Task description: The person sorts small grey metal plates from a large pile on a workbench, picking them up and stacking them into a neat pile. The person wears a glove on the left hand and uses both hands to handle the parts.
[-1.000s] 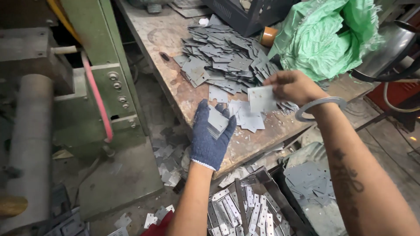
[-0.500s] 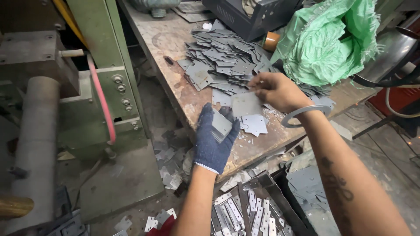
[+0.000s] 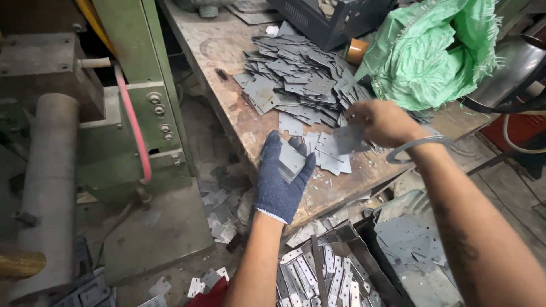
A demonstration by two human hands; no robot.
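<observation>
Over the worn wooden workbench [image 3: 227, 68], the left hand in a blue knit glove [image 3: 281, 182] is cupping a small stack of flat grey metal plates [image 3: 291, 160], fingers curled round it, seemingly to keep the edges squared. The bare right hand [image 3: 382, 120] is pinching one more grey plate [image 3: 348, 139] just beside it, while the loose heap of grey plates [image 3: 301, 79] and a green woven sack [image 3: 426, 57] are crowding the bench behind.

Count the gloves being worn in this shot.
1. A blue knit glove is on the left hand, which holds a small stack of grey metal plates at the workbench edge. The right hand is bare, gripping one plate, with a metal bangle on its wrist.
</observation>
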